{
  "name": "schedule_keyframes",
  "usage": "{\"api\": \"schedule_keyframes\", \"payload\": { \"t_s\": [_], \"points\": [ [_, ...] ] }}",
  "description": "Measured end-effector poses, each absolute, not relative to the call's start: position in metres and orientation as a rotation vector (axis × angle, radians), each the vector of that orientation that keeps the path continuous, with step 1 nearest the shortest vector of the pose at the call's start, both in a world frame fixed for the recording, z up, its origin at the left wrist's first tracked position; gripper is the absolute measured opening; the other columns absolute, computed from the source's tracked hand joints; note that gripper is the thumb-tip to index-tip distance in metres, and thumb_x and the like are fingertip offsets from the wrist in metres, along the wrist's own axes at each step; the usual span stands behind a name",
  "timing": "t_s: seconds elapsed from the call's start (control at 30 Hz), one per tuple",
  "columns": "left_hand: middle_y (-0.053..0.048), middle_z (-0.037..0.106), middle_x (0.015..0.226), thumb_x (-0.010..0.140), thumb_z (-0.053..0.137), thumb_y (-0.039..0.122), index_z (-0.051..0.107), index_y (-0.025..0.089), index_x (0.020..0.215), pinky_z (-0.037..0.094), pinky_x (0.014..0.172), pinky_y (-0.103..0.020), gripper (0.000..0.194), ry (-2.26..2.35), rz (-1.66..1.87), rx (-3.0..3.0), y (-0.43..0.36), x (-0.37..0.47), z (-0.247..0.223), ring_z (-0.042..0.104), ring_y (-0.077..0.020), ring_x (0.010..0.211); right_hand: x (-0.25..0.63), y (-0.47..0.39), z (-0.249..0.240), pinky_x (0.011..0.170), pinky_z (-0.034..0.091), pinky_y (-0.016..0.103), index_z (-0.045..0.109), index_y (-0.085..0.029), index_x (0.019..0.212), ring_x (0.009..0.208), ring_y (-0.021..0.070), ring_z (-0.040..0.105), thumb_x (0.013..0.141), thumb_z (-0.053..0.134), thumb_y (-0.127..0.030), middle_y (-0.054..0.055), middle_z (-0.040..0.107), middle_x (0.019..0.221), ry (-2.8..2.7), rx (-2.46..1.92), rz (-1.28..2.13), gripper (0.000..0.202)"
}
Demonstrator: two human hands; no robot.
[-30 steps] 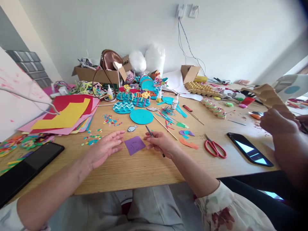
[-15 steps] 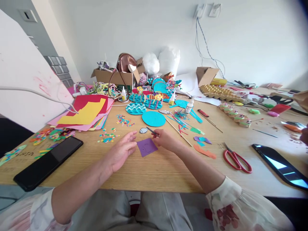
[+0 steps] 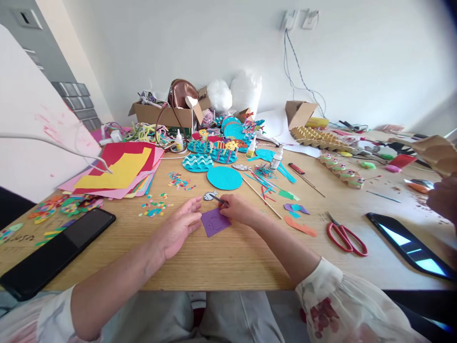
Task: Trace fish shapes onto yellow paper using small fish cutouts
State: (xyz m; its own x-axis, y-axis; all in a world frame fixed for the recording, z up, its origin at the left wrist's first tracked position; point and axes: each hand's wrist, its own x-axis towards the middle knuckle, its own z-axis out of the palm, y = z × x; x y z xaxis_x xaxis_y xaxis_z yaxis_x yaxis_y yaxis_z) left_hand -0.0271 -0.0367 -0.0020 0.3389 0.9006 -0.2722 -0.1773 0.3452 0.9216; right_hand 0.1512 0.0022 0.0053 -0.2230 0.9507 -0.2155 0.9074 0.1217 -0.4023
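Note:
My right hand [image 3: 236, 208] is closed around a dark pen [image 3: 218, 198], its tip pointing left over a small white fish cutout [image 3: 209, 196]. Just below lies a square of purple paper [image 3: 215, 222] with a faint fish-like outline drawn on it. My left hand [image 3: 183, 224] rests on its side at the paper's left edge, fingers stretched and apart, holding nothing. Beyond the hands sits a round blue disc [image 3: 224, 177].
Red-handled scissors [image 3: 346, 238] lie to the right, near a phone [image 3: 410, 245]. Another phone [image 3: 59, 250] and stacked coloured paper [image 3: 110, 171] are at left. Glue bottles [image 3: 276, 158] stand farther back. Another person's hand [image 3: 442, 200] shows at the right edge.
My right hand has shifted slightly, uncovering more of the fish cutout, and the pen tip now lies over it. The view has turned a little to the right. Another person's hand shows more.

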Motion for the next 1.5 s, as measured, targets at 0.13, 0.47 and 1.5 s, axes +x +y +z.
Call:
{"api": "schedule_keyframes", "payload": {
  "t_s": [0.13, 0.47, 1.5],
  "points": [
    [-0.009, 0.036, 0.137, 0.077, 0.052, 0.014, 0.046, 0.022, 0.121, 0.029, 0.101, -0.036, 0.045, 0.962, 0.853, 0.948, -0.038, -0.027, -0.002, 0.03, -0.0214, 0.128, 0.152, 0.004, 0.005, 0.05, 0.029, 0.021, 0.063, -0.014, 0.081, 0.065, 0.0134, 0.053, 0.068, 0.054, -0.012, 0.003, 0.063, 0.074, -2.307, -1.894, 0.682, 0.016],
    [-0.008, 0.035, 0.139, 0.077, 0.051, 0.017, 0.044, 0.022, 0.123, 0.027, 0.102, -0.034, 0.047, 0.948, 0.81, 1.042, -0.039, -0.029, -0.004, 0.026, -0.019, 0.131, 0.151, 0.003, -0.001, 0.053, 0.031, 0.02, 0.06, -0.014, 0.089, 0.068, 0.0127, 0.052, 0.069, 0.051, -0.011, 0.003, 0.062, 0.079, -2.273, -1.838, 0.679, 0.022],
    [-0.002, 0.062, 0.074, 0.064, 0.06, 0.031, 0.062, 0.015, 0.086, 0.037, 0.057, -0.023, 0.027, 1.091, 0.569, 1.53, -0.008, -0.026, -0.004, 0.054, -0.0156, 0.066, 0.156, -0.026, 0.004, 0.041, 0.036, 0.014, 0.046, -0.017, 0.075, 0.044, 0.0035, 0.042, 0.065, 0.054, -0.003, -0.008, 0.046, 0.059, -1.559, -1.454, 1.274, 0.019]
  ]
}}
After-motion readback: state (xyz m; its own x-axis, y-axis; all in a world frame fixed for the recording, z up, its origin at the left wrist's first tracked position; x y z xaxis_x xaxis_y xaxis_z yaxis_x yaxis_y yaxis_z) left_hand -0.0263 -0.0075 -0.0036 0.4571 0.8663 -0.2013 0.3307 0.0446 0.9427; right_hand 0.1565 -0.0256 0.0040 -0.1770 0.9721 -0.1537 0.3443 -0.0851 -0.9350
